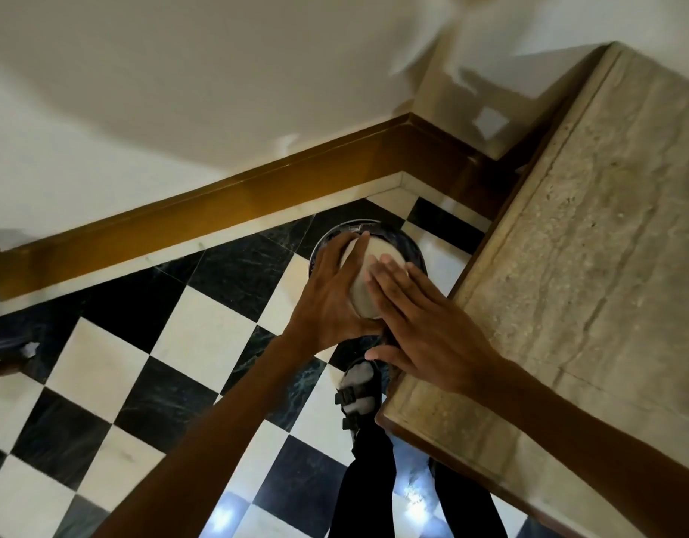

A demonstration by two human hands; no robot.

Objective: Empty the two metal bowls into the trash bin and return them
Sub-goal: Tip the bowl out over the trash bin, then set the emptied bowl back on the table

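Observation:
A metal bowl (364, 289) is turned upside down over the dark round trash bin (412, 246) on the floor. My left hand (331, 300) grips the bowl's left side and rim. My right hand (420, 324) lies flat, fingers together, on the bowl's upturned bottom. The bin's inside is mostly hidden by the bowl and my hands. Only one bowl is in view.
A stone-topped counter (591, 266) runs along the right, its corner close to my right forearm. A brown skirting board (218, 203) borders the wall behind the bin. My sandalled foot (360, 394) stands on the black-and-white checkered floor (172, 374) just before the bin.

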